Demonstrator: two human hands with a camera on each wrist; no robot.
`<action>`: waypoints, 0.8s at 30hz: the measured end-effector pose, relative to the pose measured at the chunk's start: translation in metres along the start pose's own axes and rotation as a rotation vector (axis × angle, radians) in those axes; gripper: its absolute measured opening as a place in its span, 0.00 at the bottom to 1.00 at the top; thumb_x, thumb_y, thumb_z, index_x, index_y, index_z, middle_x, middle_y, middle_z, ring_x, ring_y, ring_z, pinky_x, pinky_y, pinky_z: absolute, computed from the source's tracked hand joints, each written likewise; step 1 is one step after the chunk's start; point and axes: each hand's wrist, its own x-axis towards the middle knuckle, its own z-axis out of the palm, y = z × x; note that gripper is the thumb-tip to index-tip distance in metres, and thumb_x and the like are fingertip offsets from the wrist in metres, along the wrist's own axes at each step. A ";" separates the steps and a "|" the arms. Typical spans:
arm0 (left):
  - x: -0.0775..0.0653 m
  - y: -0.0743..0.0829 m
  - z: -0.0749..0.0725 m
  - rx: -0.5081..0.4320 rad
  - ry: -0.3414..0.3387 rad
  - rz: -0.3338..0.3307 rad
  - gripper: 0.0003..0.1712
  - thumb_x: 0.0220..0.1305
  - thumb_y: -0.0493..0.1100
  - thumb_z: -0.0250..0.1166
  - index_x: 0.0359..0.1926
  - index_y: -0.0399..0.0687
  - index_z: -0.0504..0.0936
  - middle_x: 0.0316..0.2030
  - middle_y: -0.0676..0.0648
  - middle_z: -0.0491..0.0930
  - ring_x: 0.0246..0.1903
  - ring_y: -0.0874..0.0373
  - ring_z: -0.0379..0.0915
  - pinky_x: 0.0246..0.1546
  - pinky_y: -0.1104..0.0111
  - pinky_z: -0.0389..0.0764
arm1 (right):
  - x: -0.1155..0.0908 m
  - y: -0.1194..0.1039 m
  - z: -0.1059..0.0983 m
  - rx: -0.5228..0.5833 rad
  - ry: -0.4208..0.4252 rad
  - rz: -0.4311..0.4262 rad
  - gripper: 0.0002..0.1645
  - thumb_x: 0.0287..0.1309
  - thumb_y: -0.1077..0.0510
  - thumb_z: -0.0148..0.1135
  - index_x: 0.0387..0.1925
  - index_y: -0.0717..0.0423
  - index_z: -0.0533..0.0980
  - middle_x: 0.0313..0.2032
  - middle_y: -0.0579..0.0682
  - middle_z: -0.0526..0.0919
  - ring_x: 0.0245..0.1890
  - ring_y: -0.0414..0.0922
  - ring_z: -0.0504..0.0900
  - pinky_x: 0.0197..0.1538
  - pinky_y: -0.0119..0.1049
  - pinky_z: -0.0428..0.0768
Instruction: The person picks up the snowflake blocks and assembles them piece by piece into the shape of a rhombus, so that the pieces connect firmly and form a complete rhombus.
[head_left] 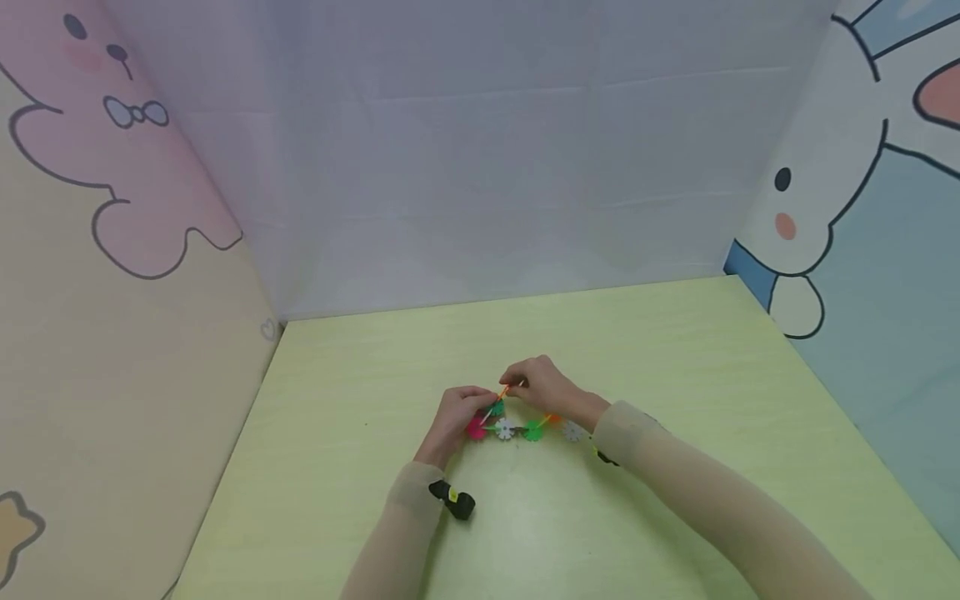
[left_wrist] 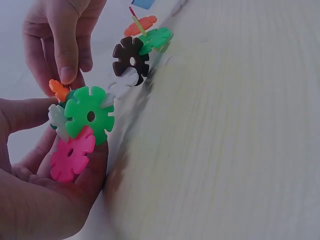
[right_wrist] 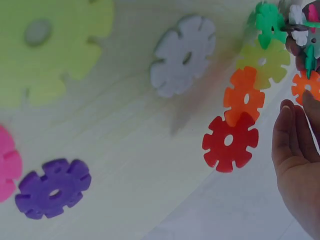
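Note:
My left hand (head_left: 452, 417) holds one end of a chain of notched plastic discs. In the left wrist view, a pink disc (left_wrist: 70, 162) and a bright green disc (left_wrist: 80, 112) lie against its fingers, beside a white disc (left_wrist: 58, 121). Thumb and fingertips of my right hand (head_left: 551, 390) pinch a small orange disc (right_wrist: 302, 84) at that same end. Farther along the chain come another white disc, a dark brown disc (left_wrist: 125, 56) and a second green disc (right_wrist: 267, 22). Its far end runs through a yellow disc (right_wrist: 272, 65) and an orange one to a red disc (right_wrist: 237, 155).
Loose on the table (head_left: 360, 517) lie a white disc (right_wrist: 172, 70), a purple disc (right_wrist: 37, 195), a pink disc (right_wrist: 6, 162) and a yellow-green disc (right_wrist: 70, 45). Printed cloth walls (head_left: 480, 167) enclose the back and sides.

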 end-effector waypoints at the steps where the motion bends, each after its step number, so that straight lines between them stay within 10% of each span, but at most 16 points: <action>1: 0.000 0.000 0.000 0.001 0.005 0.001 0.11 0.60 0.40 0.67 0.37 0.33 0.84 0.35 0.44 0.80 0.36 0.55 0.75 0.40 0.64 0.76 | -0.001 0.000 -0.002 0.000 0.003 0.010 0.08 0.57 0.64 0.66 0.40 0.60 0.83 0.35 0.47 0.85 0.36 0.40 0.82 0.40 0.35 0.79; 17: 0.001 -0.013 -0.012 -0.030 0.038 -0.016 0.09 0.58 0.39 0.68 0.35 0.34 0.84 0.36 0.44 0.80 0.35 0.56 0.74 0.37 0.67 0.75 | -0.048 0.020 -0.032 -0.137 0.078 0.105 0.05 0.57 0.61 0.66 0.36 0.58 0.84 0.33 0.45 0.84 0.34 0.43 0.79 0.41 0.41 0.78; 24: 0.006 -0.025 -0.017 -0.081 0.008 -0.017 0.10 0.58 0.38 0.68 0.36 0.33 0.84 0.34 0.43 0.81 0.30 0.57 0.77 0.34 0.68 0.77 | -0.061 0.025 -0.029 -0.160 -0.064 0.234 0.02 0.55 0.60 0.69 0.29 0.52 0.82 0.27 0.40 0.80 0.29 0.40 0.75 0.38 0.37 0.77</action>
